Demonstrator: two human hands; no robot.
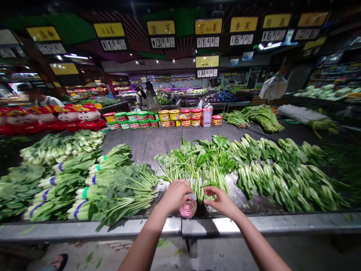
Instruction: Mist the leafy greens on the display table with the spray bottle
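Observation:
At the front edge of the display, my left hand (177,194) is closed around the top of a small, clear, rounded container with pink coils inside (188,209). What exactly it is I cannot make out. Just to its right is my right hand (220,201), its fingers bent and thumb apart, with nothing visible between them. Both hands are close to the stem ends of a bunch of long-stemmed leafy greens (214,165). Loose leafy greens (126,192) lie to the left of my left hand, their stems pointing towards it.
Banded leafy bundles (87,194) lie at left, bok choy (270,177) at right. Several tubs (169,117) line the back beside bundled long greens (262,116). A metal rail (270,225) edges the front. Price signs (208,33) hang above; a person (47,99) stands far left.

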